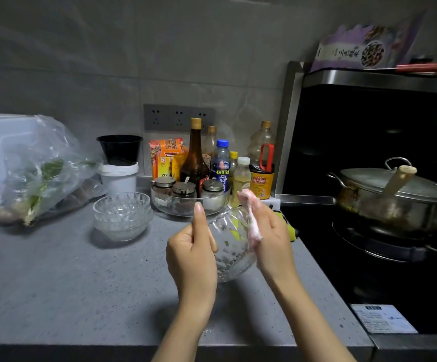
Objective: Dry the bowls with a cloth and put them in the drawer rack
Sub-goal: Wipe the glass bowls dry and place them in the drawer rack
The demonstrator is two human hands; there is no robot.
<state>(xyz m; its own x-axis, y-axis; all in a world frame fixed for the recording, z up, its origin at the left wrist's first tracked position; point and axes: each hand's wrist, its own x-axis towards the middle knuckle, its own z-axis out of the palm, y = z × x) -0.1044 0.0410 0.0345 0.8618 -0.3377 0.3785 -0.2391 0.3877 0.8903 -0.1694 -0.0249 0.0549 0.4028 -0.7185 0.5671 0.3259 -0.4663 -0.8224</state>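
A cut-glass bowl (234, 246) is held just below the middle of the frame, tipped on its side and lifted clear of the grey countertop (68, 283). The left hand (192, 254) grips the bowl's left edge, thumb straight up along the rim and the other fingers curled against the glass. The right hand (273, 239) is at the bowl's right edge, its fingers closed on a pink cloth (252, 226) that hangs bunched over the rim and touches the glass. The hands are apart, with the bowl between them.

Left of centre, well apart from the hands, a stack of matching glass bowls (122, 215) sits upright on the counter. Behind it a white tub (119, 177) carries a black cup (120, 148). Just beyond the held bowl, a round glass tray (160, 201) holds lidded spice jars, backed by a tall brown bottle (194, 158), a blue-capped bottle (220, 163) and a soy sauce bottle (261, 176).

At the left edge lies a clear plastic bag (42, 165) with greens inside. On the right, a steel pot (394, 210) with its lid on stands on the black stove (355, 270). A purple box (363, 48) rests on the hood at upper right.
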